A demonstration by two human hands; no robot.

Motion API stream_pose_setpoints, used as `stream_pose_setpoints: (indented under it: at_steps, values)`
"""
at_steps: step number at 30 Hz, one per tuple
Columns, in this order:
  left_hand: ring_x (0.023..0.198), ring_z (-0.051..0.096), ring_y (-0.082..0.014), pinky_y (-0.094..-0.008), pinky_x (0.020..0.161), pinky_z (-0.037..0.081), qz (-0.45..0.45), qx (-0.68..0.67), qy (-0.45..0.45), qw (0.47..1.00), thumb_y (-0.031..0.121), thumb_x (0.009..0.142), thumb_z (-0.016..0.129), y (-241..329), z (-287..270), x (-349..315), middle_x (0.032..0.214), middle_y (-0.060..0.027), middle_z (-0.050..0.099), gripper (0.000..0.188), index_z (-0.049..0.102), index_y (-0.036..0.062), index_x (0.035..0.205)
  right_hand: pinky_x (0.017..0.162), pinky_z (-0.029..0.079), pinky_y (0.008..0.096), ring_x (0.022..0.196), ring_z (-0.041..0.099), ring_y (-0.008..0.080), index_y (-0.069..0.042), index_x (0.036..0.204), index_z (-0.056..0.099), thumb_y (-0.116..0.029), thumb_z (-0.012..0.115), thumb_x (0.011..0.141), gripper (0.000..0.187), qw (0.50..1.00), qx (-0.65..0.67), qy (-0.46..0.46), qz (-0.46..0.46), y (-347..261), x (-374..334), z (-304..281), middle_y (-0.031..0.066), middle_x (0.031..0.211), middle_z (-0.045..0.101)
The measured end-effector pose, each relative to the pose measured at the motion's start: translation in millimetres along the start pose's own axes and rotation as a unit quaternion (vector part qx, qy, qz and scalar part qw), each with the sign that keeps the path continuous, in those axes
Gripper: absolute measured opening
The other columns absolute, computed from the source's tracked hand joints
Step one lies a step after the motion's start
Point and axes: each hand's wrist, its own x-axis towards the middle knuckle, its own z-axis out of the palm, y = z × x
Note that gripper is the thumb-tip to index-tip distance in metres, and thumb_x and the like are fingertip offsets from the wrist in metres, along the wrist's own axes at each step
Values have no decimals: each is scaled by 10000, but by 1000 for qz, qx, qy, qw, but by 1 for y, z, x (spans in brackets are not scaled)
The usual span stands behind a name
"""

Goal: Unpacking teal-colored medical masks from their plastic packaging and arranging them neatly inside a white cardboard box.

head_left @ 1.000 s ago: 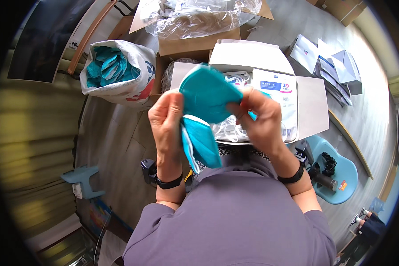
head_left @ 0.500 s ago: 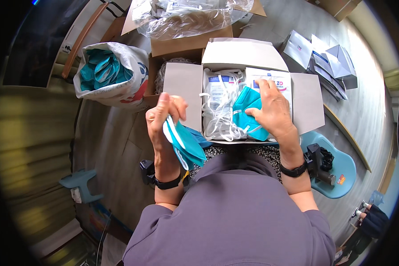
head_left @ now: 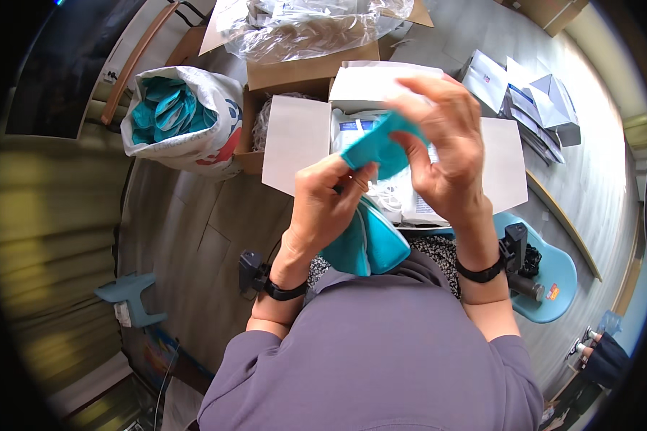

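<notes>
A teal face mask (head_left: 381, 149) is stretched between my hands above an opened white carton (head_left: 298, 140). My left hand (head_left: 323, 201) is closed, pinching the mask's lower left end between thumb and fingers. From under that same hand hang more folded teal masks (head_left: 372, 241) with white edges, over my lap. My right hand (head_left: 451, 151) is raised at the mask's other end, its thumb against the fabric; its upper fingers are smeared by motion. Inside the carton lie white printed packets and a tangle of white straps (head_left: 389, 197), partly covered by my hands.
A white sack (head_left: 183, 147) full of teal masks stands left of the carton. Behind is a brown box (head_left: 309, 68) holding clear plastic wrapping. Grey-white paper bags (head_left: 543, 100) lie at the back right. Blue stools (head_left: 553, 276) stand on both sides.
My right hand has lifted a mask up out of the carton, taking white straps along. My left hand has moved right with its folded masks and now grips that mask's end too.
</notes>
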Motion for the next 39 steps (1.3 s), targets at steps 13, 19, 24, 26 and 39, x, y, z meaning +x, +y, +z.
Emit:
stream_pose_setpoints:
  at_steps: [13, 19, 24, 26, 39]
  values:
    - [637, 516, -72, -249, 550, 419, 14, -34, 118, 992, 84, 955, 682, -7, 5, -2, 823, -24, 634, 113, 695, -5, 1023, 630, 516, 224, 745, 645, 74, -1, 983, 650, 47, 799, 765, 267, 944, 211, -95, 234, -12, -35, 31, 43, 848, 669]
    - [582, 508, -169, -282, 539, 415, 61, 108, 71, 990, 36, 912, 692, 16, -1, -6, 749, -86, 576, 61, 679, -5, 956, 628, 507, 283, 690, 631, 145, -12, 779, 669, 124, 679, 752, 138, 926, 254, -18, 280, 11, -31, 24, 78, 740, 655]
    - [637, 467, -71, -253, 574, 386, -19, 25, 133, 991, 57, 942, 673, 9, -23, -17, 732, -14, 567, 88, 664, -27, 919, 649, 499, 209, 761, 658, 75, 12, 875, 665, 33, 668, 913, 44, 937, 175, 70, 294, 48, -22, -5, 54, 814, 698]
    - [660, 474, -56, -233, 579, 374, -9, 2, 163, 987, 83, 965, 657, 0, -23, -15, 728, 11, 565, 117, 668, -24, 918, 615, 475, 183, 710, 630, 46, 1, 1007, 656, -20, 703, 917, 104, 931, 221, 24, 290, 31, -18, 7, 54, 888, 692]
    - [729, 650, -100, -260, 646, 502, -21, -53, 114, 992, 115, 923, 735, -3, 0, -11, 829, -36, 721, 113, 717, 10, 960, 693, 530, 232, 785, 637, 96, 5, 991, 706, 58, 735, 838, 165, 912, 308, -72, 260, -14, -38, 46, 40, 843, 655]
